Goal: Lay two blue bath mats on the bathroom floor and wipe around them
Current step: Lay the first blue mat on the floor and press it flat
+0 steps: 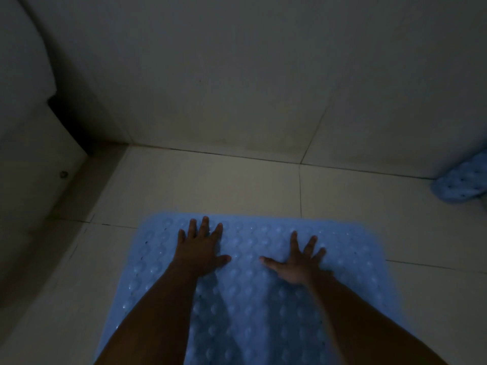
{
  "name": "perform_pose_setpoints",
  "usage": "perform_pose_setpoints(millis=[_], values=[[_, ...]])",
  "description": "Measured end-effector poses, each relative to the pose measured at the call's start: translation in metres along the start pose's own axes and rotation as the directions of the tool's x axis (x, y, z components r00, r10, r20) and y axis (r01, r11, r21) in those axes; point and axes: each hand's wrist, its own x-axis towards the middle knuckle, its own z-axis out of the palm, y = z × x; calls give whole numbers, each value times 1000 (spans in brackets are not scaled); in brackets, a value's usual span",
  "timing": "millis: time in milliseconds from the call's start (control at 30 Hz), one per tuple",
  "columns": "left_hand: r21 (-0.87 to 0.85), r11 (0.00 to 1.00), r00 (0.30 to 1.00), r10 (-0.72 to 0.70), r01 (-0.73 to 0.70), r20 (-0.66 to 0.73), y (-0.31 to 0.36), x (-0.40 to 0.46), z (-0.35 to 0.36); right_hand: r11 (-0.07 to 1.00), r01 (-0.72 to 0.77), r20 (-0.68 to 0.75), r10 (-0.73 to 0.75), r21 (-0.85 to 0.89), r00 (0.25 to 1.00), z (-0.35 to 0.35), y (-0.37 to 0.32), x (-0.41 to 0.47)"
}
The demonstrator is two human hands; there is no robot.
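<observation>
both hands, left hand [200,248] and right hand [299,260], press flat with fingers spread on the bumpy translucent blue rubber bath mat [250,299] at bottom centre, which could probably slide on the pale glossy floor tiles [224,185] if pushed unevenly.

Dim light is falling across a floor of large pale square tiles [237,185] divided by thin dark grout lines. A wall of large pale tiles [224,75] is meeting the floor along a dark seam. At left, a pale panel [29,143] is standing beside a dark recessed gap [71,122] near the corner.
</observation>
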Motion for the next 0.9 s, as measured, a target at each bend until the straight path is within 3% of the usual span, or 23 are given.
perform_pose_setpoints(millis=[67,200,567,767,900], values=[[7,1000,1000,-17,17,-12,5,-8,-6,998,-5,36,8,-68,999,-15,3,0],[33,998,998,-52,51,18,17,-30,-5,994,-15,-33,11,-112,999,-31,-1,-11],[66,980,982,-189,187,13,2,-96,-60,957,286,99,-280,-55,955,-50,-98,-61],[15,981,982,-191,191,-6,-23,-92,-60,934,300,58,-295,-193,954,-41,-102,-44],[5,987,983,-162,162,86,-39,-69,-56,929,233,22,-237,-288,971,-25,-102,-30]])
